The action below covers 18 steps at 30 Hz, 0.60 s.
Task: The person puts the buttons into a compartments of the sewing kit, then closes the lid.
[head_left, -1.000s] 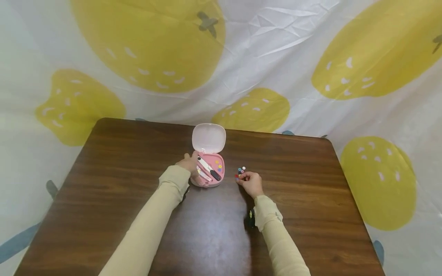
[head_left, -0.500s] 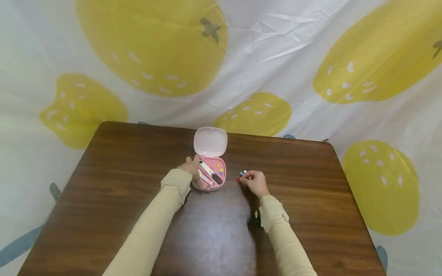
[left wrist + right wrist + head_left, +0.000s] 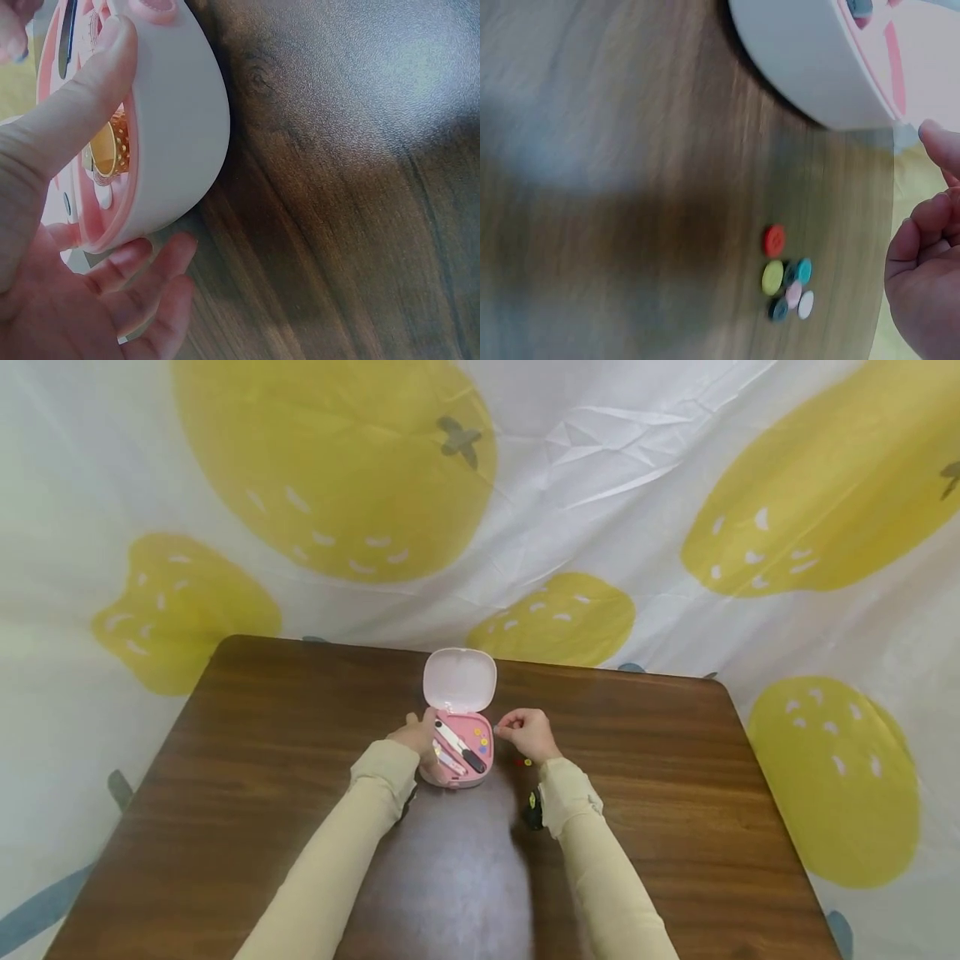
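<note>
A pink and white sewing box (image 3: 461,782) stands on the table with its lid (image 3: 460,681) raised. My left hand (image 3: 415,739) grips its left side, thumb over the rim and fingers along the outer wall. Inside lie a white tool with a black end (image 3: 471,760), several small buttons (image 3: 483,742) and a gold thimble (image 3: 109,150). At the box's right edge my right hand (image 3: 528,735) pinches a small bluish button (image 3: 22,56), mostly hidden by the fingertips. Loose buttons lie on the table below that hand, among them a red button (image 3: 775,240) and a yellow button (image 3: 773,277).
The box stands on a dark wooden table (image 3: 247,777), toward its far edge. Behind the table hangs a white cloth (image 3: 525,510) with a yellow lemon print. A teal button (image 3: 804,270) and a white button (image 3: 805,304) lie in the loose group.
My right hand has moved left and away from the loose buttons to the box's right edge, with a button between its fingertips. The left hand keeps its hold on the box.
</note>
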Each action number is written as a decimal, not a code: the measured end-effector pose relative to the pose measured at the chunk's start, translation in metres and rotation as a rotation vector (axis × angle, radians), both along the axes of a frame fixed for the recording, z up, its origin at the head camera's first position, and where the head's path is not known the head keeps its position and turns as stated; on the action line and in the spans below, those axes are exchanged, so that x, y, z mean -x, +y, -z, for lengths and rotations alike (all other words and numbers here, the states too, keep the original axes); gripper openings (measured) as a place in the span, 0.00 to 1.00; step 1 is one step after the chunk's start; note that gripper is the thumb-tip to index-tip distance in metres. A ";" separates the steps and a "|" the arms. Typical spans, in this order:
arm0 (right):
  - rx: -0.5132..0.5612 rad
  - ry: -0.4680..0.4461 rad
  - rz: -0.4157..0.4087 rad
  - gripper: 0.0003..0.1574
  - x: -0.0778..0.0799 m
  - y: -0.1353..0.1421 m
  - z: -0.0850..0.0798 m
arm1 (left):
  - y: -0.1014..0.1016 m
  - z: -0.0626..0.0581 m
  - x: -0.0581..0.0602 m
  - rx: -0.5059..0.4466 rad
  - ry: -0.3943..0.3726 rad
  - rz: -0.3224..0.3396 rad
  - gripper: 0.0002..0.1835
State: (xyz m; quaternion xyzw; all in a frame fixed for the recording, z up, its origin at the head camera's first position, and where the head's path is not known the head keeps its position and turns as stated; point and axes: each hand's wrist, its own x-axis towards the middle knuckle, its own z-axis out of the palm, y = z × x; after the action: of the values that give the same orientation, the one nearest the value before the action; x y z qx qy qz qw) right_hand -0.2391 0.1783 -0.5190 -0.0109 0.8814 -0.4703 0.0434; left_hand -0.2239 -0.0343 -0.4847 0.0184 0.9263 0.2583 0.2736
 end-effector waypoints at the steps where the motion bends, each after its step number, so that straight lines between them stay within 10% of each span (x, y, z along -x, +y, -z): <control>1: -0.008 -0.010 -0.001 0.05 0.002 -0.003 0.000 | 0.000 0.001 0.000 -0.004 -0.004 -0.001 0.65; 18: -0.225 0.059 -0.100 0.02 0.006 -0.022 0.000 | 0.006 0.012 -0.005 -0.013 -0.007 -0.021 0.64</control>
State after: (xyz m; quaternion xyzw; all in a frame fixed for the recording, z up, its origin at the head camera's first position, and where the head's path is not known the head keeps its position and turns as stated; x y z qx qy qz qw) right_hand -0.2449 0.1559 -0.5187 -0.0636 0.9279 -0.3650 0.0420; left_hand -0.2189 -0.0287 -0.4970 0.0094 0.9238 0.2672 0.2742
